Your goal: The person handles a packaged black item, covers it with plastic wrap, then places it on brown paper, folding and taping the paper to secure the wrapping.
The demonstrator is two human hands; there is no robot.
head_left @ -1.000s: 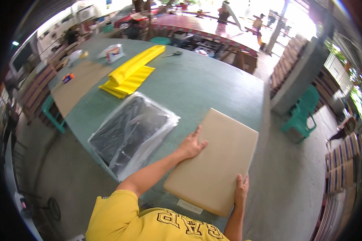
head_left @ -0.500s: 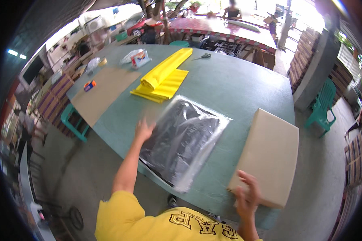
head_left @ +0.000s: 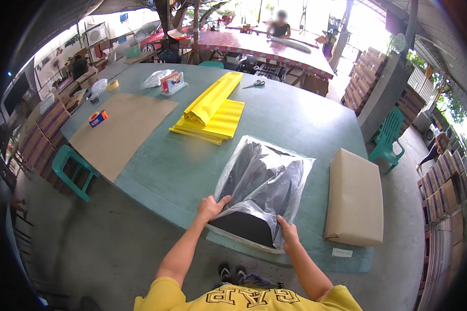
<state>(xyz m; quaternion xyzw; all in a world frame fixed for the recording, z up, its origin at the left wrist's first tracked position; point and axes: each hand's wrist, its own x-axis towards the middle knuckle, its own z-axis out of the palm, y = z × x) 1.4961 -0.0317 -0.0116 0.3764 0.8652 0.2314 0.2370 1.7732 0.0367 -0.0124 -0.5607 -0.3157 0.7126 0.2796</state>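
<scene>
At the counter's (head_left: 306,124) near edge, both hands, left (head_left: 210,207) and right (head_left: 287,231), pinch the open mouth of the clear bag (head_left: 264,186) holding dark fabric; squaring it probably demands an even, gentle pull.

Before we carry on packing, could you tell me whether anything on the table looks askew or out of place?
Only slightly: the brown wrapped parcel overhangs the table's near edge, and the clear bag of dark cloth, held by the left hand and right hand, lies askew.
</scene>
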